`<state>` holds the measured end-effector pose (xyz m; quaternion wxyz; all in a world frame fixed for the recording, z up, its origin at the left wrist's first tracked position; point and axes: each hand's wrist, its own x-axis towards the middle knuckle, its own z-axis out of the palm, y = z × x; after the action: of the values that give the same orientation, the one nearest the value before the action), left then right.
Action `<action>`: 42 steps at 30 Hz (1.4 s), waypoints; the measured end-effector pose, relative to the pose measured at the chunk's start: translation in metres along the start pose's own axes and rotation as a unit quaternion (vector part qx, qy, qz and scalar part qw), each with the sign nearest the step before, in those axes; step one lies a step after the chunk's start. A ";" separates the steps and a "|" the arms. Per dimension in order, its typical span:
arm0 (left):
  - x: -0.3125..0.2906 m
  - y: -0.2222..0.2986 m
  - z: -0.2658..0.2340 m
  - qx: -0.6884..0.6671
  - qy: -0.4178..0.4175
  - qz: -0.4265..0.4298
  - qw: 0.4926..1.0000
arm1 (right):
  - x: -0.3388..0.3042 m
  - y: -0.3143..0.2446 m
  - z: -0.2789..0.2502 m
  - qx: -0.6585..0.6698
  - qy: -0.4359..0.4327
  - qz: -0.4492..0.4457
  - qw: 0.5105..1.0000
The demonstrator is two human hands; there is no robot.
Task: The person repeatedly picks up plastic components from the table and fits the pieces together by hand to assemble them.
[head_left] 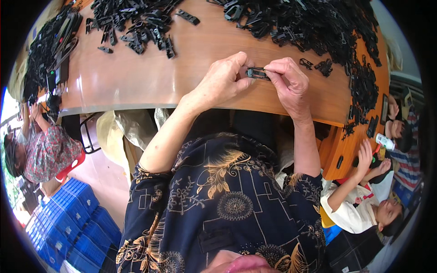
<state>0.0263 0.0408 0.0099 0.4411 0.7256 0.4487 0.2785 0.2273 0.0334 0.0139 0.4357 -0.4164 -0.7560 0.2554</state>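
Between my two hands, above the near part of the wooden table (150, 86), is a small black plastic clip-like part (257, 73) with an open, frame-shaped body. My left hand (224, 78) pinches its left end between thumb and fingers. At its right end, the thumb and forefinger of my right hand (287, 82) are closed on it too. Whether a second small piece is in my right fingertips cannot be made out. Just right of my right hand lie a few loose black parts (324, 67) of a similar kind.
Large heaps of black plastic parts cover the far right (291, 22) and far left (136, 22) of the table. More parts lie at the left edge. Co-workers sit at both sides, one in a white shirt (350, 209) at right. Blue crates (68, 223) stand stacked at lower left.
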 end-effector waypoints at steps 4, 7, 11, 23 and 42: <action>-0.024 0.010 -0.013 -0.099 0.026 -0.027 0.994 | 0.006 -0.013 0.009 -0.012 -0.022 -0.026 0.999; -0.038 0.007 -0.016 -0.142 0.039 -0.020 0.989 | 0.009 -0.025 0.013 -0.014 -0.043 -0.050 0.998; -0.050 0.004 -0.021 -0.173 0.042 0.003 0.984 | 0.013 -0.036 0.019 -0.007 -0.072 -0.077 0.994; -0.074 -0.007 -0.025 -0.251 0.091 0.005 0.964 | 0.008 -0.055 0.046 0.020 -0.080 0.011 0.997; -0.075 -0.028 -0.018 -0.294 0.155 -0.144 0.932 | -0.004 -0.051 0.077 -0.054 -0.103 0.014 0.993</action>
<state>-0.0327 -0.0139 -0.0074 0.5948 0.4392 0.5090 0.4407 0.1404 0.0021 0.0124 0.3287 -0.4212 -0.8037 0.2621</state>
